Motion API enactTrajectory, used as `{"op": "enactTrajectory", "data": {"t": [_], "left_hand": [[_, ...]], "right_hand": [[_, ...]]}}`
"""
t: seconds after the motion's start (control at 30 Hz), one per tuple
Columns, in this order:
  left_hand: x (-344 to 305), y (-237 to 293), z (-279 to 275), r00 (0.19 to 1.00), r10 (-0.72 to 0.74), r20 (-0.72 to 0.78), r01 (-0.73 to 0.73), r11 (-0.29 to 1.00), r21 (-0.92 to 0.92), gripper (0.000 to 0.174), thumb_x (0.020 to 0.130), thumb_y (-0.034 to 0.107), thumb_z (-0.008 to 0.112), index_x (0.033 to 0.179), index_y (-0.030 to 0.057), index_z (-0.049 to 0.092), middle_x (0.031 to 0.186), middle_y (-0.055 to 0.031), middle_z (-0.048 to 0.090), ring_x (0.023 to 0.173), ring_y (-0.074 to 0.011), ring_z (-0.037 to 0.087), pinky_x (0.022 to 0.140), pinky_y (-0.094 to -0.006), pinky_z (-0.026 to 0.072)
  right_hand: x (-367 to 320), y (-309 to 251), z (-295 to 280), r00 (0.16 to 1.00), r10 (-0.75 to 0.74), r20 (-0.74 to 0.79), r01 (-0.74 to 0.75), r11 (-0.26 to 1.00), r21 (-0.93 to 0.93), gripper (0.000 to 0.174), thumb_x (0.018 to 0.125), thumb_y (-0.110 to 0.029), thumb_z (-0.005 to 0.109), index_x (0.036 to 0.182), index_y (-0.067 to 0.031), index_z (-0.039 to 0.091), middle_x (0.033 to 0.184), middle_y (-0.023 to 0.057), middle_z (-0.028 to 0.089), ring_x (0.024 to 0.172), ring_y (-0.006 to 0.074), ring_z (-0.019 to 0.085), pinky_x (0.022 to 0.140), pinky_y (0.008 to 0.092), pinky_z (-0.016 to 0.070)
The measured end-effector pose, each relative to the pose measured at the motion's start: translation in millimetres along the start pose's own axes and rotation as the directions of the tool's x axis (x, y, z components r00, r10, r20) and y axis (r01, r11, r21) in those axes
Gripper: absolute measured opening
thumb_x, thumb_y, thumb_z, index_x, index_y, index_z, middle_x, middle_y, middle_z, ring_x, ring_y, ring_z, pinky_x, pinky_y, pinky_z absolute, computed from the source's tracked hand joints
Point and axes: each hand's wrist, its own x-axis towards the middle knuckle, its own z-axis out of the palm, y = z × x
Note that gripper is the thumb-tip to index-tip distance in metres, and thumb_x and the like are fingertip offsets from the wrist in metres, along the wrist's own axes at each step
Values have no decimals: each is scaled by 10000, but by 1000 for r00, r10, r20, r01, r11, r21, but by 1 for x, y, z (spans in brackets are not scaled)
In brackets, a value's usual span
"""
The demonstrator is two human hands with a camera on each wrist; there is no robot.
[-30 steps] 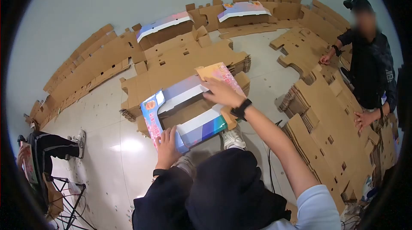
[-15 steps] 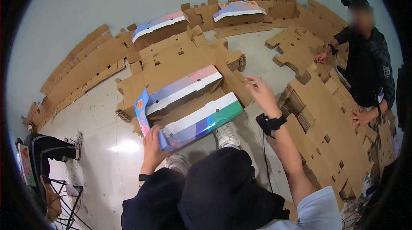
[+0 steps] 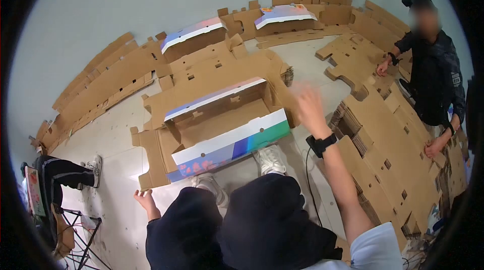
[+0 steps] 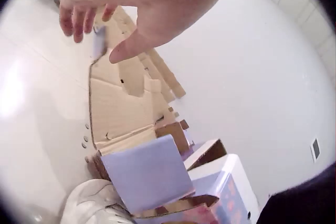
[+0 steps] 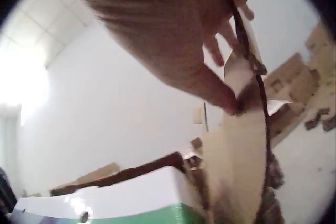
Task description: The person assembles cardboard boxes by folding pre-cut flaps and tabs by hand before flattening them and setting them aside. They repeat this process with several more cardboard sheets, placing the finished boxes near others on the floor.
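A long printed cardboard box (image 3: pixel 229 144) stands in front of me with its top open, its plain brown inside showing. Its left end flap (image 3: pixel 151 158) is folded outward, brown side up. Just below that flap's near corner is my left hand (image 3: pixel 145 202), fingers loosely spread and holding nothing; the left wrist view shows its thumb apart from the fingers. My right hand (image 3: pixel 310 106), blurred, is at the box's right end beside the brown right end flap (image 5: pixel 236 155). In the right wrist view the thumb lies against that upright flap, fingers stretched near its edge.
Behind the box lies a stack of flat cardboard (image 3: pixel 222 76). More stacked cardboard (image 3: pixel 388 144) lies on the right, where another person (image 3: pixel 428 68) crouches. Two printed boxes (image 3: pixel 194 33) stand near the wall. My shoes (image 3: pixel 269 159) are against the box's near side; a black cable (image 3: pixel 315 189) runs nearby.
Both printed ends have come unfolded, first the right, then the left, uncovering the box's inside. My left hand has let go and moved down-left; my right hand has moved right, off the box's top.
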Motion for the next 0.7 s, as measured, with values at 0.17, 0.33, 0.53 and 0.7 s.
{"op": "enactTrajectory", "data": {"t": [0.17, 0.33, 0.53, 0.7], "left_hand": [[-55, 83, 20, 555, 817, 157, -806, 482, 343, 724, 665, 21, 701, 1333, 20, 421, 1310, -206, 463, 1252, -398, 400, 1065, -443, 311], [-132, 149, 63, 315, 675, 667, -949, 219, 226, 847, 604, 114, 790, 1359, 92, 408, 1305, -182, 471, 1304, -380, 353, 1112, -468, 244], [-138, 153, 65, 253, 344, 904, -966, 36, 256, 521, 652, 181, 771, 1142, 99, 613, 1387, -99, 435, 1381, -271, 289, 1148, -540, 116], [-141, 139, 56, -212, 417, 884, -875, -484, 19, 239, 825, 201, 570, 1014, 123, 694, 1383, -65, 477, 1414, -225, 252, 1173, -510, 102]], "right_hand": [[-2, -51, 6, 899, -437, -10, 407, 830, 382, 519, 798, -70, 618, 1301, -127, 500, 1300, 98, 525, 1252, 283, 458, 1099, 469, 287], [-10, -37, 0, 907, -264, 328, 98, 890, 445, 360, 790, -160, 655, 1142, -105, 603, 1136, 69, 617, 1099, 255, 535, 912, 389, 415], [-42, -7, -12, 834, -353, 424, 154, 887, 436, 279, 748, -221, 691, 1020, -157, 689, 829, 48, 656, 863, 244, 598, 822, 359, 418], [-54, -9, 12, 721, -373, 584, 362, 921, 143, 225, 717, -201, 683, 938, -190, 727, 743, 40, 675, 801, 248, 630, 794, 361, 426]]}}
